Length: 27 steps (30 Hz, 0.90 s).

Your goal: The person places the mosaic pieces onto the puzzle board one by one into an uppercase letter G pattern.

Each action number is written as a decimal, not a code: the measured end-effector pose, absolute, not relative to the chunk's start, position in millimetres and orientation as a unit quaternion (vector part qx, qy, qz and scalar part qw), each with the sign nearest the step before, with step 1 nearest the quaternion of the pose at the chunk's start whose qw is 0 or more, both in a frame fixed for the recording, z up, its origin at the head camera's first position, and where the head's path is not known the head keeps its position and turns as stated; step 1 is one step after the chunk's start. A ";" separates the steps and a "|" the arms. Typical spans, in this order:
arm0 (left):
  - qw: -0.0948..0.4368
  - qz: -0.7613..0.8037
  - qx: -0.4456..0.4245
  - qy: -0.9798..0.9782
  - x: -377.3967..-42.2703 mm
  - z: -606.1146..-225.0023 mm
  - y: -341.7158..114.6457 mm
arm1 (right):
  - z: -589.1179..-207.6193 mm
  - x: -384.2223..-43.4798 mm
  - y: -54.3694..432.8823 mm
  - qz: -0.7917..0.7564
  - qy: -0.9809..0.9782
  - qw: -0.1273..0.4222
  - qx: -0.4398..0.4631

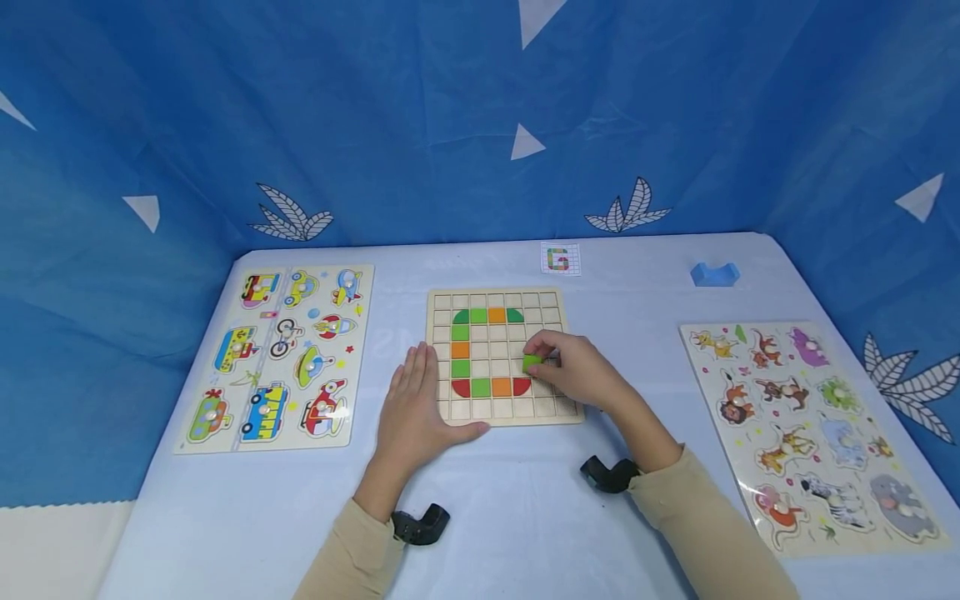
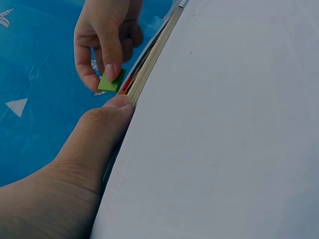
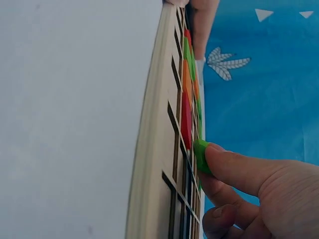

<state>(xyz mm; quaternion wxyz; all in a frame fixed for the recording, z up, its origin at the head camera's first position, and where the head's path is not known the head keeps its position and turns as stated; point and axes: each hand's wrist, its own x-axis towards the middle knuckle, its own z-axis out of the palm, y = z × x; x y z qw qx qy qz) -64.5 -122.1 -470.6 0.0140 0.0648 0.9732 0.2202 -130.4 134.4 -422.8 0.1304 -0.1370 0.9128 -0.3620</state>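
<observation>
A green square tile (image 1: 532,363) is pinched between the thumb and fingers of my right hand (image 1: 576,367), just over the right part of the wooden grid board (image 1: 555,410). In the right wrist view the green tile (image 3: 201,155) is close to the red corner piece (image 3: 186,119). Green, orange and red pieces lie in the board's cells, along the top, left side and bottom of a shape. My left hand (image 1: 412,412) rests at the board's lower left corner, fingers straight along the left edge and thumb (image 2: 92,132) against the front edge.
A small pattern card (image 1: 560,259) lies behind the board, and a blue block (image 1: 715,275) sits at the back right. A vehicle puzzle (image 1: 273,358) is on the left, an animal puzzle (image 1: 810,433) on the right. Blue cloth (image 1: 450,125) hangs behind the white table.
</observation>
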 end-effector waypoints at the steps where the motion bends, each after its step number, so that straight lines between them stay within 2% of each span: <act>1: 0.013 0.220 0.065 0.973 -64.5 -470.2 -122.0 | -423.7 -130.8 131.8 -0.362 0.913 0.131 -0.138; 27: 0.016 0.217 0.063 0.974 -65.6 -472.0 -122.0 | -418.4 -127.6 118.9 -0.303 0.929 0.120 -0.175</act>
